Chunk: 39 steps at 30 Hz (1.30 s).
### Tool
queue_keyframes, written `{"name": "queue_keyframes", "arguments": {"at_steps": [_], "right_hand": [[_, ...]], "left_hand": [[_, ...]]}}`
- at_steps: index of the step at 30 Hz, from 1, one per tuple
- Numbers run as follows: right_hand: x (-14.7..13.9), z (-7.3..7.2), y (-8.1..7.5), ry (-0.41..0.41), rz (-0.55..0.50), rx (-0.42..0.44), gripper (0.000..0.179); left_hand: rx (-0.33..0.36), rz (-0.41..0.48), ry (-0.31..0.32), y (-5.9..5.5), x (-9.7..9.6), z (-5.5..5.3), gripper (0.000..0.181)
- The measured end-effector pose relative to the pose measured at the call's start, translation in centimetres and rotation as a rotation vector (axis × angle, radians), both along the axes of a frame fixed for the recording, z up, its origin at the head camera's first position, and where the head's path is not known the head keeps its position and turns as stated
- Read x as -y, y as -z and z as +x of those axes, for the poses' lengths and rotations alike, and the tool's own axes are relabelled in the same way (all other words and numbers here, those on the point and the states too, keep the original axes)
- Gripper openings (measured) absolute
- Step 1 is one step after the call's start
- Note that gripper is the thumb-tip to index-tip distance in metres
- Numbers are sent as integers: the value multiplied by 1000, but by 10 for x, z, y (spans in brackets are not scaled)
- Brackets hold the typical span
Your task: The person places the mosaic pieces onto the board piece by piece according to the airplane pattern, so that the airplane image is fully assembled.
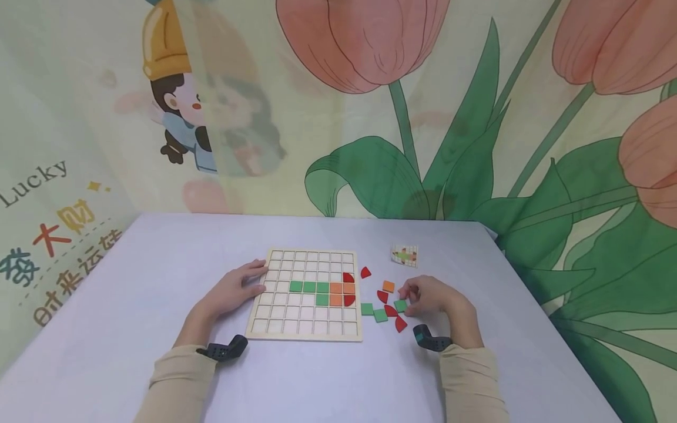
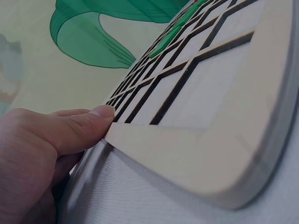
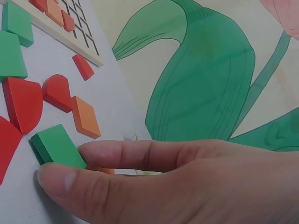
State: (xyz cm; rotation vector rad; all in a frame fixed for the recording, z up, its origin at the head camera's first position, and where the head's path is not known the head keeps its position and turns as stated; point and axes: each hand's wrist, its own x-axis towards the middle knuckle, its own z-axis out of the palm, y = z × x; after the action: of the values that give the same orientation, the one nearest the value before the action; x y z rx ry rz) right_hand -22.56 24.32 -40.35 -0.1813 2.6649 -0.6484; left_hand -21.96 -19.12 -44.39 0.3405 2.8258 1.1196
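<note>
A wooden grid board (image 1: 288, 326) lies on the table, with several green square tiles (image 1: 309, 287), orange squares (image 1: 335, 300) and two red quarter-round tiles (image 1: 349, 301) set in its cells. My left hand (image 1: 230, 291) rests against the board's left edge; its thumb (image 2: 93, 123) touches the rim in the left wrist view. To the right of the board, my right hand (image 1: 433, 295) pinches a loose green square tile (image 3: 60, 145) between thumb and forefinger. That tile looks slightly tilted, and the fingertips cover part of it.
Between board and right hand lie loose green squares (image 1: 380, 316), red quarter-round pieces (image 1: 401, 324) and an orange square (image 1: 388, 286). A small pattern card (image 1: 398, 256) is behind them. Printed cloth (image 1: 338, 117) hangs beyond the white table (image 1: 317, 382).
</note>
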Motion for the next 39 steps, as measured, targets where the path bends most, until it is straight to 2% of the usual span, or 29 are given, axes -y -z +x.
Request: {"name": "queue_keyframes", "arguments": {"at_steps": [8,20,31,39], "right_hand": [[0,0,-6,27,-10,13,26],[2,-4,-14,-21,-64,-45,25],[29,-11,-15,-46,-123,-71,24],[59,-13,-24,-79,-161,-168,26]], "left_hand": [[3,5,3,-1,0,0,53],[11,1,13,0,-1,-2,55],[15,9,21,-4,1,-2,56],[-6,0,43,-3,3,-2,56]]}}
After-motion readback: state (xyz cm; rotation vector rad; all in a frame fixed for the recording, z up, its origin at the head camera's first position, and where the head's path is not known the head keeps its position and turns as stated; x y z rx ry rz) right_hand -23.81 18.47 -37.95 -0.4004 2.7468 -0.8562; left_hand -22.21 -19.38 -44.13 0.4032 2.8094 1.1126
